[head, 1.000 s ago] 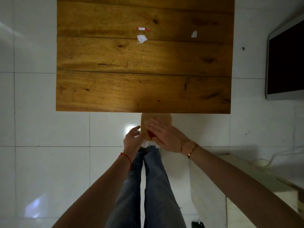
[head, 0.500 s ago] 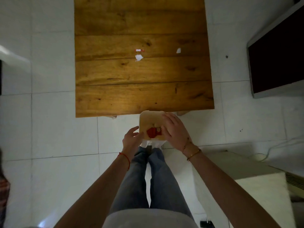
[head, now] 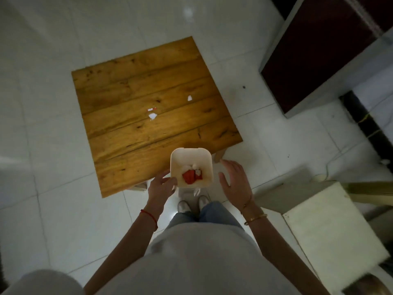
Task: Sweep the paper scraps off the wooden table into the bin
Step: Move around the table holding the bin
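A low wooden table [head: 131,86] stands on white floor tiles. Three paper scraps lie on it: a white one [head: 152,116] near the middle, a red-and-white one [head: 151,109] just behind it, and a white one [head: 189,98] further right. A cream bin [head: 191,155] overlaps the table's near edge, with red and white scraps [head: 191,175] inside. My left hand [head: 160,188] grips the bin's near left corner. My right hand [head: 234,179] hovers to the right of the bin, fingers spread, apart from it.
A dark red cabinet [head: 319,50] stands at the right rear. A cream box [head: 331,226] and a beige stool [head: 293,188] sit to my right. My feet [head: 192,204] are just behind the bin. A cable [head: 331,162] runs on the floor at right.
The view has risen and tilted, so the whole table shows. My right hand has come off the bin's rim and spread open beside it. My left hand stays on the bin.
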The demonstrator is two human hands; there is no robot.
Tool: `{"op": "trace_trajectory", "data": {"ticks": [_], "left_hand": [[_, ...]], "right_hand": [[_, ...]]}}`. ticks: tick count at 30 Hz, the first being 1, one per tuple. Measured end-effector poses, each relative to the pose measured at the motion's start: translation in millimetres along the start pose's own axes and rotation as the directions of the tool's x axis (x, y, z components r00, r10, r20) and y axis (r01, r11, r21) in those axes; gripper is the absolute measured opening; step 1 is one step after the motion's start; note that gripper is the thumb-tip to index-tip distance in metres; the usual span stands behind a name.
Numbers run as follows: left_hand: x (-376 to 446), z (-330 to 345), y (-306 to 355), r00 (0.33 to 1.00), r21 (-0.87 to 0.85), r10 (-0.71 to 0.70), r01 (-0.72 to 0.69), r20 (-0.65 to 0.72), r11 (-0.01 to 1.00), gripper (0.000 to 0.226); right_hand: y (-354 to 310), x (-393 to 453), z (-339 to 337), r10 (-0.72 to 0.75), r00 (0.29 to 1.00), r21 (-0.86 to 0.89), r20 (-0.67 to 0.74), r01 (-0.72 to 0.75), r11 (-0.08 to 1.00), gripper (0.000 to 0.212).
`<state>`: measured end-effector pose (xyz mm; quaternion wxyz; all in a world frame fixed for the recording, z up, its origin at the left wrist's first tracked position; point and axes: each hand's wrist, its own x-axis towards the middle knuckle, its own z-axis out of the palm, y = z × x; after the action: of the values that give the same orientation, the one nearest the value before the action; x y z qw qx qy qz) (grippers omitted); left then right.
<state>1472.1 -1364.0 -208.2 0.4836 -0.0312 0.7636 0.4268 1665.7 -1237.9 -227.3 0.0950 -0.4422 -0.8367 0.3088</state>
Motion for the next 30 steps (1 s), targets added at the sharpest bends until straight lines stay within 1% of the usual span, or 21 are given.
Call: {"op": "trace_trajectory", "data": {"ticks": [3, 6, 11, 17, 21, 27, 30], "left_hand": [[-8, 5, 11, 0.998, 0.047, 0.036, -0.038, 0.049, 0.998, 0.035], [-13, 13, 23, 0.992, 0.084, 0.077, -0.085, 0.098, 0.993, 0.022], [-16, 39, 45, 0.981, 0.092, 0.093, -0.109, 0.169, 0.99, 0.027], [-14, 99, 72, 0.982, 0.087, 0.082, -0.098, 0.173, 0.991, 0.024], [-12, 158, 93, 0.989, 0.04, 0.082, -0.087, 0.123, 0.995, 0.027], [-15, 259, 126, 0.991, -0.08, 0.098, -0.09, 0.095, 0.993, 0.023], [-13, 302, 142, 0.997, -0.15, 0.055, -0.047, 0.046, 0.987, 0.025]], "right_hand": [[-3, -10, -9, 0.076, 0.994, 0.006, -0.075, -0.076, 0.997, 0.035], [-1, -17, -20, 0.112, 0.986, 0.035, -0.119, -0.109, 0.993, 0.036], [19, -14, -42, 0.198, 0.97, 0.09, -0.139, -0.187, 0.978, 0.04], [63, 15, -87, 0.254, 0.953, 0.127, -0.166, -0.235, 0.964, 0.041], [108, 48, -141, 0.206, 0.97, 0.097, -0.13, -0.195, 0.976, 0.04], [175, 102, -233, 0.071, 0.996, 0.019, -0.052, -0.07, 0.997, 0.042], [201, 127, -264, 0.021, 0.999, 0.001, -0.029, -0.021, 1.0, 0.041]]}}
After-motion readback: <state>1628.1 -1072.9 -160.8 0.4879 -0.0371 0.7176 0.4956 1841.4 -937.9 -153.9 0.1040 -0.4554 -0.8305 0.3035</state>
